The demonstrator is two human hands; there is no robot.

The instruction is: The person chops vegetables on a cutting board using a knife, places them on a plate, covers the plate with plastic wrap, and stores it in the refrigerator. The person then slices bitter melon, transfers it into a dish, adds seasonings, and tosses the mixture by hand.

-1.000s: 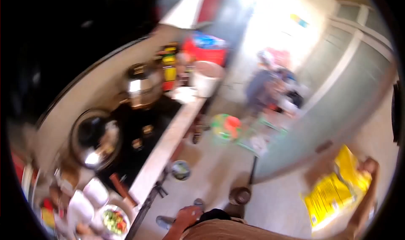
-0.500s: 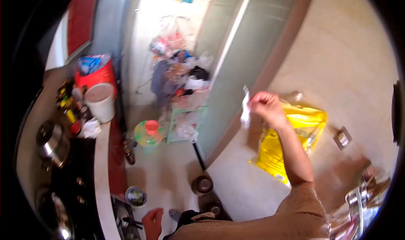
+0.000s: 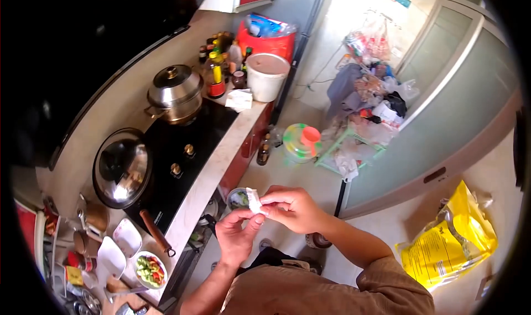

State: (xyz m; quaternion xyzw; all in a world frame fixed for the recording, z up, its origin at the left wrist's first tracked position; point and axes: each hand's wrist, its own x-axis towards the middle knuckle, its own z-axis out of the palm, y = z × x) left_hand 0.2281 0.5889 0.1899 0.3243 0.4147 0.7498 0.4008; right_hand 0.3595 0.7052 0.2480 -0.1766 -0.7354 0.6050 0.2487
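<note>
In front of my body both hands meet at a small white packet (image 3: 254, 201), which looks crumpled; its print is too small to read. My right hand (image 3: 293, 207) pinches it between thumb and fingers from the right. Thumb and fingertips of my left hand (image 3: 239, 236) close on its lower edge. Behind the packet, down on the floor, a bowl with something green (image 3: 238, 199) is partly covered by my hands.
Left along the counter are a lidded wok (image 3: 123, 168), a steel pot (image 3: 176, 93) on the black stove, a bowl of chopped vegetables (image 3: 150, 270), bottles (image 3: 215, 71) and a white bucket (image 3: 267, 77). A yellow bag (image 3: 451, 243) lies at right, beside the glass sliding door (image 3: 448, 110).
The view has swung left toward the stove and counter. My right hand has brought the white packet from near the yellow bag to my front, and my left hand has risen to it.
</note>
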